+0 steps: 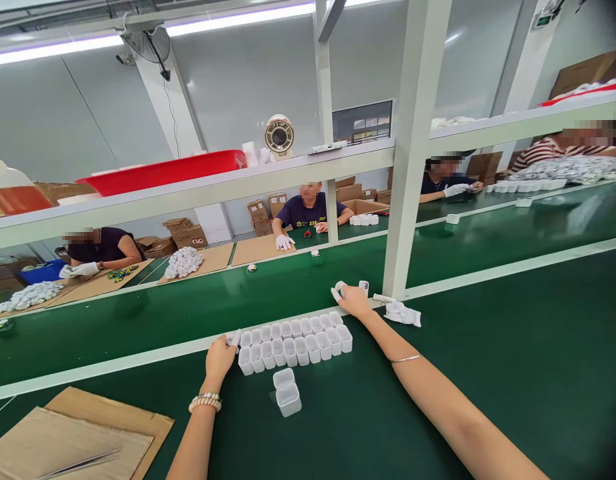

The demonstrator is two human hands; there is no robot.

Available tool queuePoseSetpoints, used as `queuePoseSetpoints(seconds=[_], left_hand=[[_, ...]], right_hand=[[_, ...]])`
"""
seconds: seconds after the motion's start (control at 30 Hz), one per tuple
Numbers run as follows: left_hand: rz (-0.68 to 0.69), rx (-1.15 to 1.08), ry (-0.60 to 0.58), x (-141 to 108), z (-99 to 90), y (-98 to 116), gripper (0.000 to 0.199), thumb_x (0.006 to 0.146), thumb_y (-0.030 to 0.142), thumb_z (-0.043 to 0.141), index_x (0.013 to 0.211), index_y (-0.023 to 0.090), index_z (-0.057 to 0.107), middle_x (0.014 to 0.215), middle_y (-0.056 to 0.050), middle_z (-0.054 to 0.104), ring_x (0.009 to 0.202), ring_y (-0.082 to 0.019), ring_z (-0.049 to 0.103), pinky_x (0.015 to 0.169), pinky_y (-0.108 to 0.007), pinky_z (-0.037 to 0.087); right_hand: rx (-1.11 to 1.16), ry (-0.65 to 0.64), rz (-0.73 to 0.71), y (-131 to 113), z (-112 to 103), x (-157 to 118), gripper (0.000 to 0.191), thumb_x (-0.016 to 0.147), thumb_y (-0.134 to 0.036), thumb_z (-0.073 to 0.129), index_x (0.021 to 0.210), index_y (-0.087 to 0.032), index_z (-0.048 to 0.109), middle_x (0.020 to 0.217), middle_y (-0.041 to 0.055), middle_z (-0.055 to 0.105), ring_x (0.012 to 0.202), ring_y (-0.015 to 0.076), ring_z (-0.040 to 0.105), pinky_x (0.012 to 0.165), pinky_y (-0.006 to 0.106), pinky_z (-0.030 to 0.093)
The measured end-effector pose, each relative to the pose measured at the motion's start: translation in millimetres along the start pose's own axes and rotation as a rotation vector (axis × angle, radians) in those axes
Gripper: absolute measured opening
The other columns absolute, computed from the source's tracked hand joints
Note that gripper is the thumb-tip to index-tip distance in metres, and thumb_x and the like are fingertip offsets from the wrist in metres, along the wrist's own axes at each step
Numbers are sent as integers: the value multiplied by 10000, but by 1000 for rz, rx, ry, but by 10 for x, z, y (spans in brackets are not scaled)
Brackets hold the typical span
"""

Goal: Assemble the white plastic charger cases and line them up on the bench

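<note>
Two tight rows of small white open-topped containers (293, 350) stand on the green surface before me. At their left end my left hand (221, 357) rests its white-covered fingertips against the back row, fingers extended, grasping no container that I can see. Beyond the right end, my right hand (354, 300) reaches over the pale strip at the belt's edge. Its white-tipped fingers are curved and apart, with nothing visible between them. A small white case (363, 287) stands just behind that hand. Nearer to me sit two joined or touching white containers (288, 399).
A white glove (403, 314) lies beside the upright post (403, 167). Tweezers (83, 463) rest on cardboard (63, 433) at lower left. Across the conveyor belt (188, 313), which carries small parts, several people work. A shelf (198, 190) with a red tray (168, 172) spans above.
</note>
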State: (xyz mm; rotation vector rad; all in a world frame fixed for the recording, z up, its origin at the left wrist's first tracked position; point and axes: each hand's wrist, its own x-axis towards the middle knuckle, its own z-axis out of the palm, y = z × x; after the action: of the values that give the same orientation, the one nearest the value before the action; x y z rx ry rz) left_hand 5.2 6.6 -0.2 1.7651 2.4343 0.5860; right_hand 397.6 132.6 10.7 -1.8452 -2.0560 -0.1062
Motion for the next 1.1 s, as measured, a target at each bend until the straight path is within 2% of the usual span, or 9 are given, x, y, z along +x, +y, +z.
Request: queuePoseSetpoints(seconds=[0.13, 0.33, 0.57, 0.7, 0.83, 1.1], left_hand=[[6, 29, -4, -4, 4, 6, 109, 805, 156, 463, 727, 182, 535, 768, -72, 683, 734, -201, 638, 562, -235, 343], [13, 72, -15, -16, -2, 25, 95, 780, 144, 464, 745, 184, 544, 773, -79, 678, 762, -217, 638, 555, -250, 323], [14, 96, -33, -30, -8, 42, 121, 821, 187, 461, 792, 169, 577, 815, -95, 681, 800, -235, 637, 588, -273, 354], [9, 114, -38, -44, -11, 52, 105, 847, 177, 490, 820, 149, 587, 814, -59, 660, 782, -190, 615, 639, -275, 403], [11, 122, -43, -50, -17, 60, 160, 905, 256, 509, 839, 136, 592, 798, -26, 630, 759, -155, 590, 690, -294, 452], [20, 105, -61, -72, -46, 86, 200, 922, 299, 509, 856, 134, 600, 777, -15, 615, 707, -138, 572, 663, -285, 460]], right_hand=[[33, -120, -40, -7, 20, 8, 287, 932, -391, 545, 1066, -143, 600, 1038, 62, 623, 884, 173, 610, 797, 370, 514], [57, -188, -23, 14, 61, 64, 267, 936, -363, 547, 1073, -141, 602, 1052, 64, 626, 914, 180, 616, 810, 381, 523], [69, -209, -6, 25, 106, 82, 274, 941, -383, 533, 1047, -141, 608, 1029, 60, 630, 906, 177, 614, 810, 377, 517], [81, -217, -12, 36, 130, 98, 273, 941, -384, 532, 1041, -142, 611, 1026, 59, 633, 901, 176, 616, 812, 377, 516], [91, -220, -10, 45, 146, 115, 268, 941, -383, 530, 1025, -143, 614, 1014, 57, 634, 891, 172, 614, 805, 370, 516], [96, -224, -8, 46, 134, 115, 265, 938, -379, 536, 1022, -139, 610, 994, 53, 631, 868, 167, 613, 783, 360, 518]])
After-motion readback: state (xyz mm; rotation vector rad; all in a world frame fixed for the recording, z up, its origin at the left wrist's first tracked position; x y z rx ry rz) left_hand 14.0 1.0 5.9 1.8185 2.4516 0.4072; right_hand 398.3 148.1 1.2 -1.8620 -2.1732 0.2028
